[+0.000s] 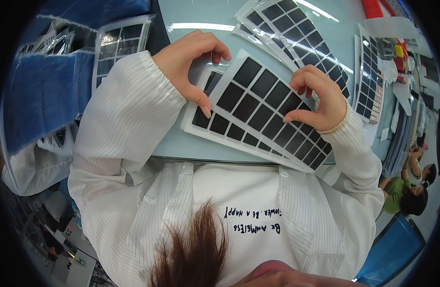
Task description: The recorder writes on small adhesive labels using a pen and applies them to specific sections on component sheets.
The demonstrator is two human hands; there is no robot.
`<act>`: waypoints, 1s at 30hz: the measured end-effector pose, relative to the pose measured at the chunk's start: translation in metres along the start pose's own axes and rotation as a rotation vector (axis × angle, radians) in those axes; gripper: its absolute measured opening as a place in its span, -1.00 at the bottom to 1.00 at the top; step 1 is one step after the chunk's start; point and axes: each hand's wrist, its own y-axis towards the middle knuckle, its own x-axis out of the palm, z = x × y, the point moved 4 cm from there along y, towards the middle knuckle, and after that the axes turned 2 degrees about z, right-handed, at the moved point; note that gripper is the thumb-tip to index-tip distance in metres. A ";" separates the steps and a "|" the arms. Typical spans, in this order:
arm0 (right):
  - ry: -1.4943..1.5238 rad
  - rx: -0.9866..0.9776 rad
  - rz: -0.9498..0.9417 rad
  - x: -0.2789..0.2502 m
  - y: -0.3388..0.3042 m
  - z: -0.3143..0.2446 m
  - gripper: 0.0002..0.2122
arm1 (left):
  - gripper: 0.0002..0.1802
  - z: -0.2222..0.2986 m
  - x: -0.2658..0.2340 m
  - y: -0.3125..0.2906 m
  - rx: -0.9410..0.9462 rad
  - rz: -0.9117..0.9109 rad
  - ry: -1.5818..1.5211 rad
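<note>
We see the uppermost dark-squared sheet (245,106) slanting across at least one lower sheet (220,125) on the bench (196,10). The right hand (325,98) curves loosely, thumb on its face and fingertips at its far edge, presumably to steady it (whether it grips, we cannot tell). The left hand (181,60) is half open, nothing visibly gripped, thumb over the lower sheet. Beyond, we count at least two wrapped sheets (296,29).
</note>
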 end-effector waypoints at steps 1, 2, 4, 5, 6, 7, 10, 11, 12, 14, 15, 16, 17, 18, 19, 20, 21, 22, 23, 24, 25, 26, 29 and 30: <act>0.015 0.021 0.010 -0.001 -0.001 0.001 -0.54 | -0.25 0.000 0.000 0.001 -0.001 -0.027 0.075; 0.015 0.019 0.007 -0.001 -0.002 0.001 -0.54 | -0.27 0.000 0.001 0.000 -0.005 -0.053 0.151; 0.033 0.036 0.017 0.000 -0.004 0.002 -0.54 | -0.30 -0.001 0.000 -0.001 0.004 -0.032 0.141; 0.034 0.039 0.019 0.000 -0.004 0.002 -0.54 | -0.34 0.000 -0.001 0.000 0.019 -0.017 0.129; 0.065 0.057 0.032 0.001 -0.004 0.002 -0.53 | -0.34 0.001 -0.002 0.000 0.020 -0.021 0.128; 0.097 0.074 0.045 0.001 -0.005 0.002 -0.53 | -0.36 0.004 -0.003 0.000 -0.008 -0.009 0.114; 0.210 0.096 0.034 0.003 -0.003 0.002 -0.52 | -0.37 0.002 -0.007 -0.001 -0.082 -0.002 0.057; 0.211 0.095 0.036 0.004 -0.004 0.002 -0.52 | -0.35 -0.001 -0.008 -0.001 -0.129 -0.006 0.012; 0.370 0.135 0.032 0.006 -0.004 0.004 -0.52 | -0.35 0.000 -0.008 -0.001 -0.129 -0.008 0.013; 0.528 0.172 0.030 0.006 -0.004 0.006 -0.52 | -0.27 -0.003 -0.005 -0.002 -0.315 -0.005 -0.361; 0.541 0.191 0.001 0.005 -0.003 0.007 -0.51 | -0.27 -0.003 -0.005 -0.002 -0.314 -0.004 -0.360; 0.554 0.208 -0.027 0.003 -0.002 0.008 -0.51 | -0.23 -0.002 -0.008 -0.003 -0.279 0.053 -0.400; 0.616 0.207 -0.016 -0.003 -0.001 0.008 -0.51 | -0.20 -0.001 -0.011 -0.002 -0.237 0.104 -0.440; 0.644 0.163 0.010 -0.010 0.001 0.016 -0.50 | -0.20 -0.003 -0.011 -0.004 -0.235 0.103 -0.435; 0.636 0.165 0.055 -0.019 0.004 0.023 -0.49 | -0.19 -0.003 -0.014 -0.006 -0.141 0.159 -0.256; 0.628 0.177 0.112 -0.031 0.003 0.028 -0.49 | -0.17 -0.001 -0.015 -0.006 -0.039 0.200 -0.080; 0.554 0.174 0.123 -0.043 0.005 0.037 -0.49 | -0.19 -0.007 -0.010 -0.008 -0.162 0.149 -0.029; 0.479 0.170 0.133 -0.052 0.007 0.045 -0.49 | -0.19 -0.009 -0.009 -0.009 -0.152 0.144 -0.020; 0.414 0.193 0.185 -0.053 0.008 0.054 -0.48 | -0.21 -0.012 -0.004 -0.010 -0.090 0.053 0.081; 0.300 0.165 0.225 -0.057 0.010 0.060 -0.47 | -0.23 -0.009 -0.001 -0.011 -0.026 -0.030 0.183; 0.310 0.164 0.207 -0.059 0.013 0.072 -0.46 | -0.29 -0.004 0.001 -0.011 -0.021 -0.059 0.167; 0.321 0.162 0.186 -0.060 0.018 0.086 -0.45 | -0.29 -0.006 0.002 -0.012 -0.020 -0.064 0.169; 0.263 0.118 0.152 -0.075 0.042 0.114 -0.46 | -0.33 -0.001 -0.001 -0.002 0.077 -0.095 0.259; 0.268 0.117 0.147 -0.072 0.045 0.119 -0.46 | -0.36 -0.001 -0.001 -0.002 0.028 -0.103 0.239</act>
